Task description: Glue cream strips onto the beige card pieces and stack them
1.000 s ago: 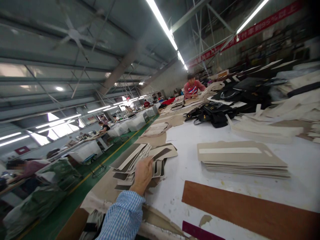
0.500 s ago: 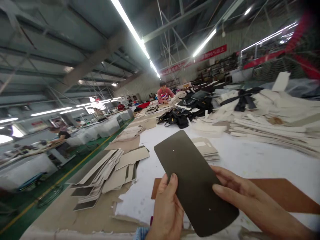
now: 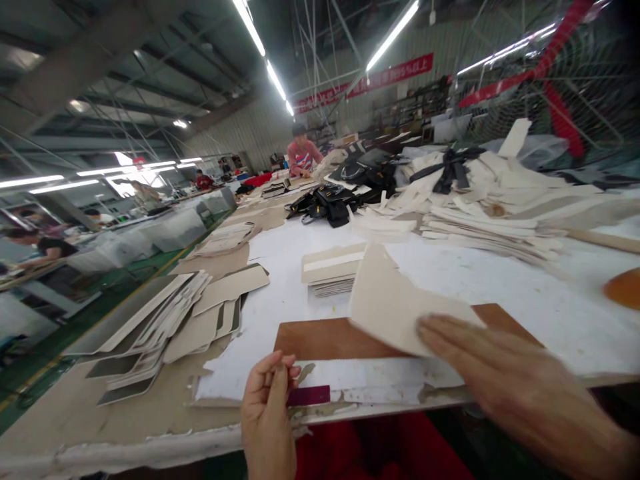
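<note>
My right hand [image 3: 520,387], smeared by motion, holds a thin panel [image 3: 395,300] by its near edge, fingers on top and thumb out of sight. The panel's cream face is up, and it tilts over a brown rectangular board [image 3: 320,339] lying on the white table covering. Near the table's front edge my left hand [image 3: 270,400] is closed, thumb against curled fingers, with nothing visible in it. Just beside those fingers lies a purple strip [image 3: 310,396]. Behind the panel stands a neat stack of cream panels [image 3: 330,267].
Dark-and-cream panels [image 3: 150,320] lie in a loose pile at left. Black bag-like pieces [image 3: 330,200] and a heap of cream sheets [image 3: 490,227] cover the far side. An orange round object [image 3: 623,288] sits at the right edge. A person [image 3: 303,157] works at the far end.
The panel, held dark side up in both hands before, now shows its cream face in my right hand alone. My left hand has let go and moved left. The view has shifted right.
</note>
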`<state>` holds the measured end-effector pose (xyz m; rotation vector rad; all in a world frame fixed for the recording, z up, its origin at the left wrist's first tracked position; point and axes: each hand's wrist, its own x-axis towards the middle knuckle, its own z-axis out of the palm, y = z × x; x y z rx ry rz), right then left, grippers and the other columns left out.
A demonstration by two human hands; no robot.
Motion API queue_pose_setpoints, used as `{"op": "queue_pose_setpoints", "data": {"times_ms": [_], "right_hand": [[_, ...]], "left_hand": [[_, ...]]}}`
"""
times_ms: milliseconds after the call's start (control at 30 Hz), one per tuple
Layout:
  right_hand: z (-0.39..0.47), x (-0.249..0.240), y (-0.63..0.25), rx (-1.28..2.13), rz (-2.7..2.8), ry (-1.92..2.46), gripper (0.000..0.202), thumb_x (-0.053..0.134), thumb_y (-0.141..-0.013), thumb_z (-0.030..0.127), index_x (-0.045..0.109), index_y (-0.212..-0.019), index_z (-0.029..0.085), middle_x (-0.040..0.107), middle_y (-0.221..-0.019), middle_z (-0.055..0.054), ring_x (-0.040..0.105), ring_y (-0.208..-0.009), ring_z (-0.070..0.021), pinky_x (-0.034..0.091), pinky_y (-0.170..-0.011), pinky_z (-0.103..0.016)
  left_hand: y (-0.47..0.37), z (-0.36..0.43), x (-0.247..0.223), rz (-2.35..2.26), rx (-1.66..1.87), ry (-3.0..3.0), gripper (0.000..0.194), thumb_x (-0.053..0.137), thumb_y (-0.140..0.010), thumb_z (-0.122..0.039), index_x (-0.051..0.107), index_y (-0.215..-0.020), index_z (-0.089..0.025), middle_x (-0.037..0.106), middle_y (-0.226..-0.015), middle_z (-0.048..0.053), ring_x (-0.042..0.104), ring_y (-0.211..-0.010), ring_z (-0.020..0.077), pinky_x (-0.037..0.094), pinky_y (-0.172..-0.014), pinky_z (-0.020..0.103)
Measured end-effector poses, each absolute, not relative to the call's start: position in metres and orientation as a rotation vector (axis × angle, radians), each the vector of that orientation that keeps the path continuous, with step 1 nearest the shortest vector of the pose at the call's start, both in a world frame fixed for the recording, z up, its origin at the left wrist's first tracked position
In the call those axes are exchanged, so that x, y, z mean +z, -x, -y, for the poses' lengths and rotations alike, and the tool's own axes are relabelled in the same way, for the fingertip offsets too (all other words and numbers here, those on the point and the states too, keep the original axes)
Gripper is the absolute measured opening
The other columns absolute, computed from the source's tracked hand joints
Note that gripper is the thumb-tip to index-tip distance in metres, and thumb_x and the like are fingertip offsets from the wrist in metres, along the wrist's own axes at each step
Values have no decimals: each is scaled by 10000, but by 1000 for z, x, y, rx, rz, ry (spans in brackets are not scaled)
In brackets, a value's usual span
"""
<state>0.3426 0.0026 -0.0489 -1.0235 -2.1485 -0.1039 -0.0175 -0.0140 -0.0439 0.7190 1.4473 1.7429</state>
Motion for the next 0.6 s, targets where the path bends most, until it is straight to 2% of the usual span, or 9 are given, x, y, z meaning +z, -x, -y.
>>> {"op": "queue_pose_setpoints", "data": {"times_ms": [33,100,167,233,300,367,500,600], "right_hand": [[-4,-60,-329,-195,2273,957,679,488,-909,44,706,-1508,277,676,-1529,-65,734,-1292,-299,667,-1064,-464],[-6,-80,-310,-295,2432,912,659,449,-910,1,718,-1475,208,661,-1538,-106,728,-1304,-287,684,-1022,-447],[-8,-92,-304,-302,2477,961,541,476,-999,71,723,-1464,197,626,-1575,-123,677,-1377,-317,659,-1067,-502],[-7,-97,-306,-276,2473,991,458,523,-1052,150,729,-1456,214,604,-1601,-117,631,-1431,-335,614,-1132,-542],[-5,-95,-309,-239,2477,981,454,532,-1060,145,723,-1465,216,602,-1608,-105,609,-1456,-325,575,-1183,-545],[-2,-91,-311,-186,2494,966,482,551,-1062,152,685,-1520,223,593,-1619,-98,594,-1472,-314,545,-1217,-544],[1,-79,-339,-49,2320,1079,470,585,-1097,287,648,-1563,305,587,-1639,-66,602,-1466,-300,544,-1225,-478],[2,-74,-402,-70,1827,1492,436,533,-1121,428,643,-1523,302,632,-1584,-111,656,-1389,-363,517,-1244,-534]], "left_hand": [[14,18,-50,-1490,1746,-760,610,966,-733,-661,784,-1113,-220,839,-1053,57,786,-871,191,657,-792,287],[3,27,-60,-1565,1715,-890,550,881,-833,-685,785,-1120,-226,837,-1045,64,792,-912,217,667,-841,321],[-9,33,-66,-1619,1652,-1111,422,788,-947,-625,788,-1113,-237,838,-1054,73,792,-960,236,662,-919,359],[-18,34,-68,-1634,1571,-1448,266,694,-1037,-483,795,-1127,-253,838,-1121,91,790,-1038,257,639,-1024,419],[-24,28,-68,-1541,1432,-1879,218,651,-1050,-336,792,-1201,-268,825,-1244,109,782,-1150,279,617,-1098,469],[-27,19,-66,-1383,1258,-2258,303,654,-1022,-246,762,-1304,-270,793,-1368,117,749,-1280,303,617,-1127,493],[-34,3,-68,-1215,971,-2621,375,711,-997,-266,736,-1370,-235,762,-1442,134,697,-1382,350,622,-1143,537],[-36,-1,-72,-1205,837,-2700,337,701,-1013,-299,754,-1340,-235,767,-1432,139,705,-1364,371,631,-1126,583]]}}
